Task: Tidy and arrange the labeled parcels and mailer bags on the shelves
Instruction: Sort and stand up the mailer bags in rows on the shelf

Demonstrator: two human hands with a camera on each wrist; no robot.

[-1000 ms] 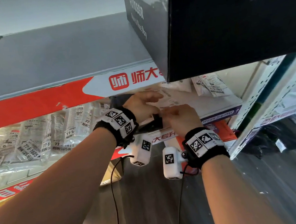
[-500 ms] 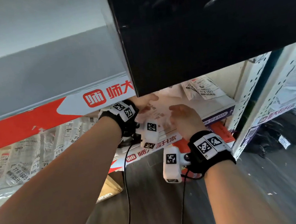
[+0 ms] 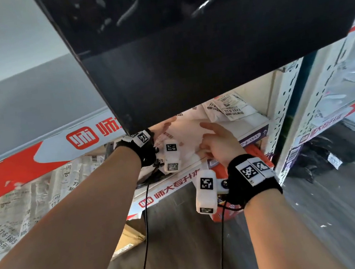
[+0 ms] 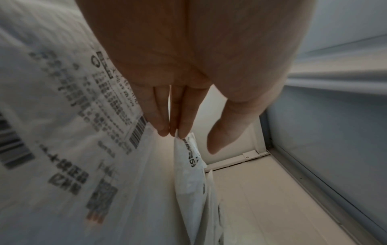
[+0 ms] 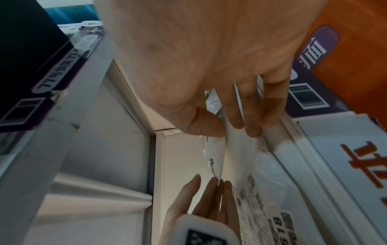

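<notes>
Both hands reach into a shelf bay under a big black box. A white mailer bag (image 3: 185,138) with a printed label (image 4: 87,102) stands there on edge. My left hand (image 4: 188,139) lies flat against it with straight fingers (image 4: 163,119), thumb apart. A thinner white mailer bag (image 5: 214,157) stands just beyond those fingertips. My right hand (image 5: 226,131) pinches white bag plastic between thumb and fingers near the shelf's front lip. In the head view the left hand (image 3: 164,124) is half hidden by the box, and the right hand (image 3: 205,138) has its index finger raised.
The black box (image 3: 184,46) hangs over the bay and blocks the view. Another labelled mailer (image 3: 231,109) leans at the back right. Several labelled bags (image 3: 16,217) fill the shelf to the left. A perforated white upright (image 3: 288,111) bounds the right. A cardboard box (image 3: 128,238) sits on the floor.
My left hand has gone deeper into the bay, under the black box, and flattened against the bag. The right hand stayed at the front lip. The view has moved closer beneath the box.
</notes>
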